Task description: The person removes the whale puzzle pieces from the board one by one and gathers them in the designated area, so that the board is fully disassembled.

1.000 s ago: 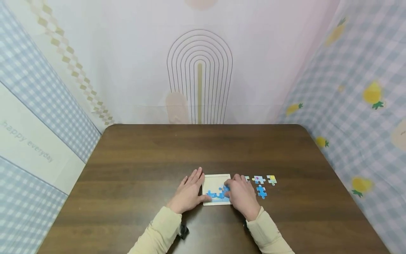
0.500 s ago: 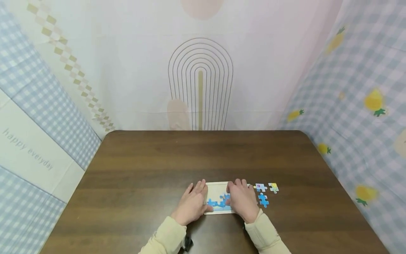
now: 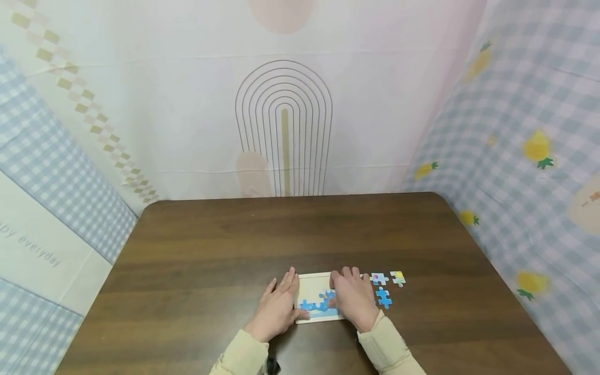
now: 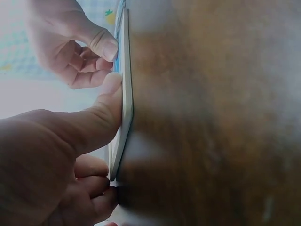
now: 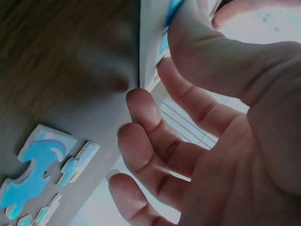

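A pale jigsaw tray (image 3: 310, 283) lies on the table, with joined blue puzzle pieces (image 3: 309, 306) along its near side. My left hand (image 3: 275, 308) holds the tray at its near left corner, the thumb lying over the front rim and the fingers along the left edge. At the tray's right side, my right hand (image 3: 352, 298) has its thumb and index finger on a blue piece (image 5: 163, 43) just inside the rim, mostly covered by the hand. The other right fingers (image 5: 141, 110) bend down outside that rim.
Right of the tray lie several loose pieces: a blue one (image 3: 383, 297), one with a pink swirl (image 3: 379, 279) and one with yellow (image 3: 398, 277). The brown wooden table (image 3: 211, 250) reaches back to a patterned cloth (image 3: 206, 130).
The head view has shifted, so tray, hands and pieces sit lower in it than a second ago. Against the tray, both hands stay nearly where they were.
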Demonstrator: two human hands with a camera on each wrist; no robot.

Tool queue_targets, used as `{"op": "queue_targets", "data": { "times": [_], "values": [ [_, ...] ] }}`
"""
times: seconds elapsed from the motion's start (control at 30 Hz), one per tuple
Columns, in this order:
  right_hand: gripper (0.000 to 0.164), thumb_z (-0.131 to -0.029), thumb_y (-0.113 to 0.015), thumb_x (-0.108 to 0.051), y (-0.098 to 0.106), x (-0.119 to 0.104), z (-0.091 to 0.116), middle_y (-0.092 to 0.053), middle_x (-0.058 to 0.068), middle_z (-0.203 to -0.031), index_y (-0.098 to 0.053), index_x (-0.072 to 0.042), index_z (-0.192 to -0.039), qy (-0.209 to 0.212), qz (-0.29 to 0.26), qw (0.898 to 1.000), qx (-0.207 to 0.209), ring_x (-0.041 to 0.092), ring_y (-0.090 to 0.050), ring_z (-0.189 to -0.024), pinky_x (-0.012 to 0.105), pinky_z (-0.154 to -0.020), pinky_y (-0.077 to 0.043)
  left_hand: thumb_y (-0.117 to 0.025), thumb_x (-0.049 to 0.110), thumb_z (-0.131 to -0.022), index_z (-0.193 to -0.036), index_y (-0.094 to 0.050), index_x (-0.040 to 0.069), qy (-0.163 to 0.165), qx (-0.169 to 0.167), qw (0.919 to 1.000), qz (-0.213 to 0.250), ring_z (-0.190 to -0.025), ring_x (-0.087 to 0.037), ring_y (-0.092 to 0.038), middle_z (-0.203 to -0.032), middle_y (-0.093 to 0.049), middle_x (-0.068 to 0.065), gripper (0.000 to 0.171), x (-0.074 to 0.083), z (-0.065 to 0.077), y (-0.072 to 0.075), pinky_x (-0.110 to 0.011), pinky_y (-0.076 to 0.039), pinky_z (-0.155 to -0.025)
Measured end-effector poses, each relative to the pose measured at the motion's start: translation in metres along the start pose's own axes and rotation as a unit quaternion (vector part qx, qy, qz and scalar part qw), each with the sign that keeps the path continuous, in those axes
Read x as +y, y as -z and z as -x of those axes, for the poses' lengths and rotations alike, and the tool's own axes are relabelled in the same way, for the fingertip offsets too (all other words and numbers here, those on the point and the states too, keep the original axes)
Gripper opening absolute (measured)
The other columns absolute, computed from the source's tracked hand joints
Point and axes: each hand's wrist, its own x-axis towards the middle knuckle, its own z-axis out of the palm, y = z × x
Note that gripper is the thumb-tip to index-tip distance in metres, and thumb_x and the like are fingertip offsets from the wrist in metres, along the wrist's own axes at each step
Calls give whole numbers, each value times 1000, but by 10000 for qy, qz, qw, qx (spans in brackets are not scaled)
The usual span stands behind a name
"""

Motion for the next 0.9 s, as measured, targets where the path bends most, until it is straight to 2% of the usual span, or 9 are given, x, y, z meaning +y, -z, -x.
{"op": "queue_targets", "data": {
  "times": [0.47,0.7,0.9],
  "values": [
    [39,-63,-91,-32,3,1,-4,-52,2,-81,-58,-16,-77,-178,-352,9990,-233,24,-43,-79,47,-74,-39,-74,49,-79,-144,-43,-3,40,-68,9998,-173,-140,-29,-35,-154,-33,-17,89,0,0,2,-54,-26,-111],
    [45,-61,-92,-31,1,4,-5,-48,-2,-75,-51,-18,-73,-134,-543,9984,-39,22,-41,-74,43,-69,-35,-75,49,-78,-144,-44,-3,90,-56,9998,-149,-140,-29,-35,-154,-32,-17,90,1,-1,2,-54,-26,-111],
    [42,-61,-92,-30,0,7,-3,-48,-8,-69,-54,-18,-75,-66,-763,9970,147,18,-42,-70,45,-70,-39,-75,48,-78,-144,-43,-3,138,-125,9998,-105,-141,-29,-34,-155,-31,-16,90,1,-2,3,-54,-25,-112]
  ]
}}
